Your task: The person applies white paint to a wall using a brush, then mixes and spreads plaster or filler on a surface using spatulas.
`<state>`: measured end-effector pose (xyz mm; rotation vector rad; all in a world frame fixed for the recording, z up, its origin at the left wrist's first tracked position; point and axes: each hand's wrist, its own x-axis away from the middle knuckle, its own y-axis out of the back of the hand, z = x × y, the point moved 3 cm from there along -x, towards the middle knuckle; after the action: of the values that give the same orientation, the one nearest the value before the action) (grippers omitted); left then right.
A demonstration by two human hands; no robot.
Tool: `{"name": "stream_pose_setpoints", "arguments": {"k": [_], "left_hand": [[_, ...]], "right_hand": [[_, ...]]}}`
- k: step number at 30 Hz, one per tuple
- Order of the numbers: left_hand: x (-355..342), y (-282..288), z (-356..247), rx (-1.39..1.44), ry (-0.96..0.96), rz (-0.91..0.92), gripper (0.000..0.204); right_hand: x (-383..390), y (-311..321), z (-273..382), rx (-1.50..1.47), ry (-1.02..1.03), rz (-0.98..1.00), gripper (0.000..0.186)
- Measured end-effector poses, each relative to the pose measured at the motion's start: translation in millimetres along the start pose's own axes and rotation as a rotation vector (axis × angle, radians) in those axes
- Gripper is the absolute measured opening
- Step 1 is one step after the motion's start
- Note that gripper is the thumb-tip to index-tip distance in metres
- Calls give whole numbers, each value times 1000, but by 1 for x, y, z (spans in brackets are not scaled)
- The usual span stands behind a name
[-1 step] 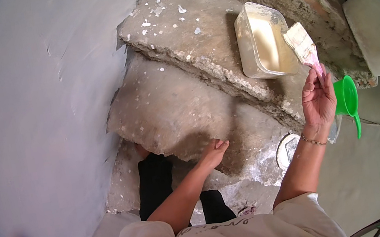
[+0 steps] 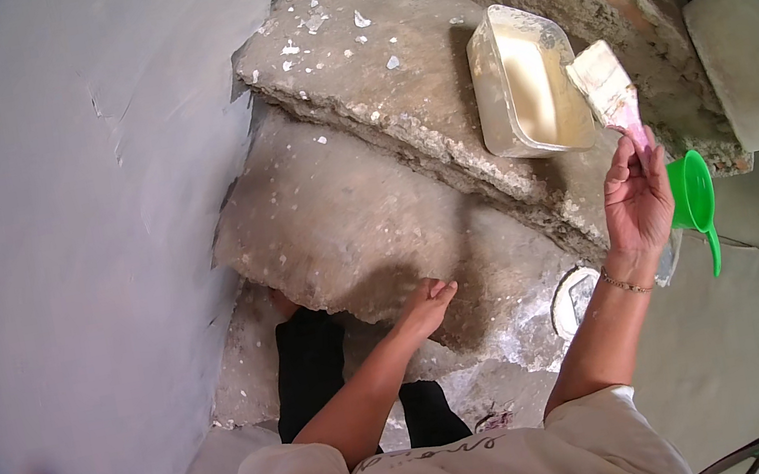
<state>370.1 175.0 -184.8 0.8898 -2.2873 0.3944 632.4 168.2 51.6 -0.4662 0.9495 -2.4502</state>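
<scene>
Fingers of the right hand (image 2: 640, 209) pinch the brush (image 2: 617, 97) by its handle — bristles clear of skin, near tub (image 2: 494, 105) | tub on step (image 2: 411, 39), within easy reach | left hand (image 2: 428, 308) curled — contents hidden

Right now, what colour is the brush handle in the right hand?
The brush handle is pink, seen best in the head view.

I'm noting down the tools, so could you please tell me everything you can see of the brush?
The brush is wide and flat, its bristle head smeared whitish, its handle pinkish. The right hand grips the handle, fingers hiding part of it. The head points up and slightly left, beside the right rim of the tub; whether they touch is unclear.
</scene>
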Motion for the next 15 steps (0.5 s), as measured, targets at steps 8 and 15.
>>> {"name": "stream_pose_setpoints", "arguments": {"k": [8, 15], "left_hand": [[6, 6, -15, -27, 129, 203, 66], [6, 12, -19, -80, -4, 77, 65]], "right_hand": [[45, -44, -14, 1095, 513, 88, 34], [52, -46, -21, 1291, 548, 94, 28]]}}
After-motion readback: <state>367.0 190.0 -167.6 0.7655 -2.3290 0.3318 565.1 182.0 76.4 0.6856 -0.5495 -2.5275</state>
